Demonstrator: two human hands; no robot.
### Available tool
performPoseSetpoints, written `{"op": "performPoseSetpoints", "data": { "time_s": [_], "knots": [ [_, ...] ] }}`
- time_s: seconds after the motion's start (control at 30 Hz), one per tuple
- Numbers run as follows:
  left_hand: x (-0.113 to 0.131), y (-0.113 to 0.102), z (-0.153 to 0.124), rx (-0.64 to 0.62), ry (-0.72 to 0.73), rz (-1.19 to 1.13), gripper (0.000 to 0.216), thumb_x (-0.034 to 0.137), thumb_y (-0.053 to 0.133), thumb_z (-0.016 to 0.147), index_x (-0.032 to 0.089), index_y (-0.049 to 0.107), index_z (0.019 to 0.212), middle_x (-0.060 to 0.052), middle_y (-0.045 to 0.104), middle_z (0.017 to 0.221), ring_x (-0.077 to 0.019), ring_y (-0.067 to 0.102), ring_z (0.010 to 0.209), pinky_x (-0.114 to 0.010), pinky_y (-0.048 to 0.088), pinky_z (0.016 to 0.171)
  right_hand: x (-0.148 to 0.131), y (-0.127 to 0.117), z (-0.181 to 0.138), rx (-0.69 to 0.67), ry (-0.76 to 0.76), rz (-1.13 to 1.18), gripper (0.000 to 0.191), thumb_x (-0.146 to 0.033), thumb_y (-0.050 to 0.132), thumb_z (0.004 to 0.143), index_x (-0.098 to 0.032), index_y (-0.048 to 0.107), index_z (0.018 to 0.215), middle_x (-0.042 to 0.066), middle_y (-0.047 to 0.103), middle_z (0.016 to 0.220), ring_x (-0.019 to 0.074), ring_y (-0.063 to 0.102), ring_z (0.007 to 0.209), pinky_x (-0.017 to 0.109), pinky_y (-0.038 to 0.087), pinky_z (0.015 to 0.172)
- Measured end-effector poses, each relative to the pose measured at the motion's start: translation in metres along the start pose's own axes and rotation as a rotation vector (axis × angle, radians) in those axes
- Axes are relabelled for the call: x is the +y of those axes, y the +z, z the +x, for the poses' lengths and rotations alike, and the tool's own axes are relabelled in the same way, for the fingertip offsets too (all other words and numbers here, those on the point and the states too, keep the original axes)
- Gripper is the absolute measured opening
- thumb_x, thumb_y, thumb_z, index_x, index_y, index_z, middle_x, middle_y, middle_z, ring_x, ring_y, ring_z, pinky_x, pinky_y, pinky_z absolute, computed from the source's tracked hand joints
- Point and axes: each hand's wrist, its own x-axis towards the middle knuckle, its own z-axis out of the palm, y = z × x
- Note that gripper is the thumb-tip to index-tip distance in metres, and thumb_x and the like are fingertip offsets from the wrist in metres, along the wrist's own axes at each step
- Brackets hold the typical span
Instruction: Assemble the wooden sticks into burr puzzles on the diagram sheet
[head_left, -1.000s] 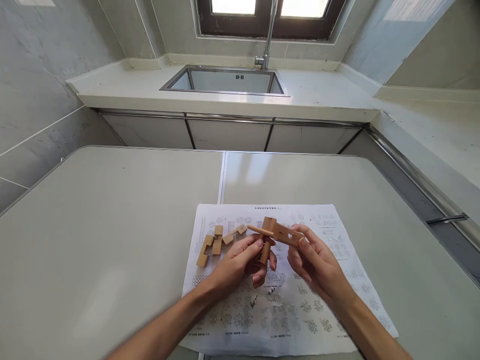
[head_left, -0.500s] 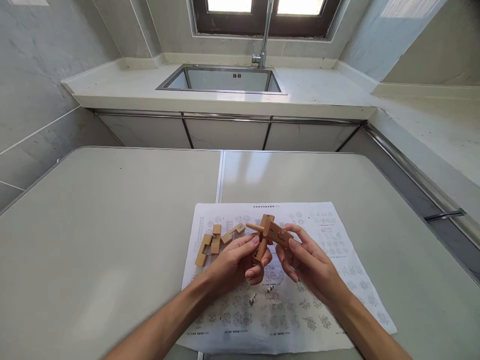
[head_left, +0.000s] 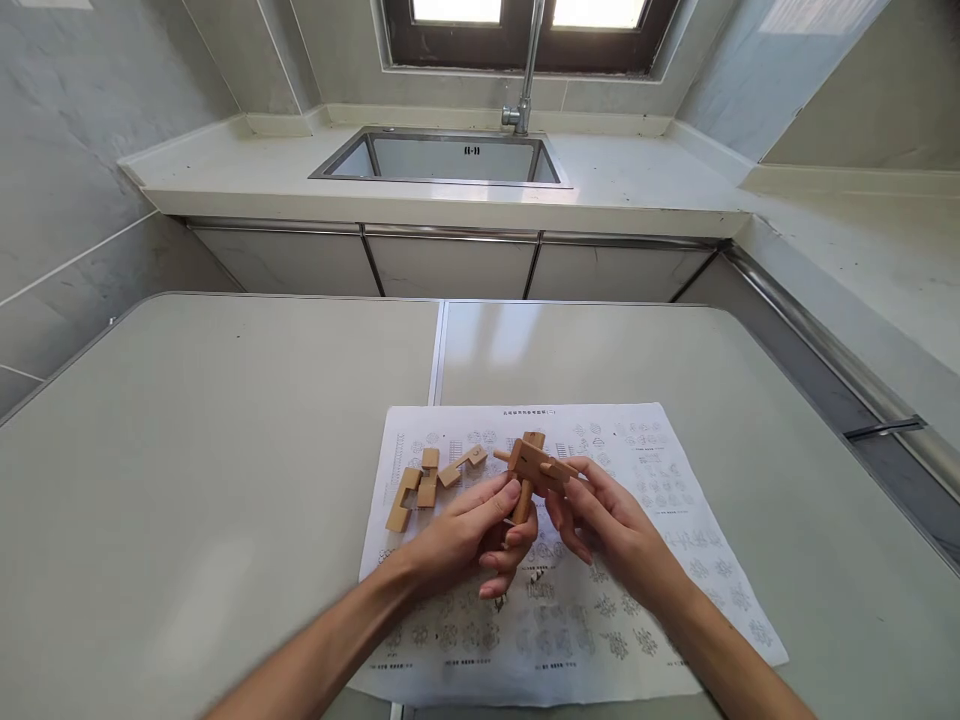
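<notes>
Between my hands, above a printed paper sheet (head_left: 585, 640), is a partly joined wooden burr puzzle (head_left: 534, 462) made of crossing notched sticks. My left hand (head_left: 480, 530) pinches its lower upright stick between thumb and fingers. On the other side, my right hand (head_left: 604, 505) grips the end of the stick that points right. A thin end sticks out to the left of the joint. Left of my hands lie loose notched wooden pieces: one at the left (head_left: 403, 500), one upright in the middle (head_left: 428, 478) and one slanted (head_left: 462, 466). My fingers hide parts of the joined sticks.
The sheet carries rows of small line diagrams and lies on a pale table (head_left: 225, 450) with a seam down its middle. Small dark-and-white bits (head_left: 535, 576) rest on the paper. Beyond the table are a counter with a sink (head_left: 442, 182) and a tap (head_left: 519, 118).
The joined sticks have turned in my hands; the right-pointing stick now shows a different face and covers more of the crossing. My left fingers have shifted slightly lower.
</notes>
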Motion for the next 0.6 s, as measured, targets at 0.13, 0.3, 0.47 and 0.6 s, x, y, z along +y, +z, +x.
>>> {"op": "performPoseSetpoints", "data": {
  "time_s": [0.13, 0.3, 0.47, 0.6],
  "knots": [
    [0.0036, 0.0012, -0.0024, -0.019, -0.042, -0.038, 0.029, 0.047, 0.059, 0.104, 0.019, 0.056, 0.102, 0.006, 0.035, 0.08, -0.0043, 0.023, 0.049, -0.013, 0.041, 0.039, 0.0019, -0.0009, 0.0011, 0.027, 0.017, 0.024, 0.032, -0.052, 0.058, 0.106, -0.022, 0.063, 0.113, -0.002, 0.061, 0.076, 0.0073, 0.045, 0.049, 0.025, 0.038, 0.053],
    [0.0048, -0.0018, -0.0063, -0.15, -0.115, -0.074, 0.025, 0.044, 0.061, 0.104, 0.019, 0.057, 0.107, 0.007, 0.033, 0.078, -0.0041, 0.018, 0.046, -0.012, 0.036, 0.034, 0.0023, -0.0001, 0.0006, -0.093, 0.059, 0.03, 0.029, -0.049, 0.057, 0.107, -0.022, 0.061, 0.113, -0.001, 0.066, 0.083, 0.006, 0.048, 0.047, 0.024, 0.038, 0.052],
    [0.0028, -0.0038, -0.006, -0.182, -0.134, -0.074, 0.024, 0.044, 0.062, 0.104, 0.021, 0.055, 0.104, 0.007, 0.035, 0.078, -0.0043, 0.018, 0.046, -0.013, 0.035, 0.034, 0.0032, -0.0022, 0.001, -0.13, 0.066, 0.035, 0.028, -0.049, 0.055, 0.108, -0.021, 0.061, 0.111, 0.0, 0.066, 0.084, 0.006, 0.05, 0.046, 0.024, 0.037, 0.048],
    [0.0025, -0.004, -0.0058, -0.191, -0.13, -0.082, 0.025, 0.045, 0.062, 0.104, 0.021, 0.055, 0.103, 0.007, 0.036, 0.077, -0.004, 0.018, 0.045, -0.013, 0.036, 0.034, 0.0016, -0.0048, 0.0012, -0.154, 0.083, 0.051, 0.031, -0.05, 0.057, 0.107, -0.021, 0.063, 0.114, 0.002, 0.066, 0.085, 0.0056, 0.046, 0.046, 0.023, 0.035, 0.046]
  ]
}}
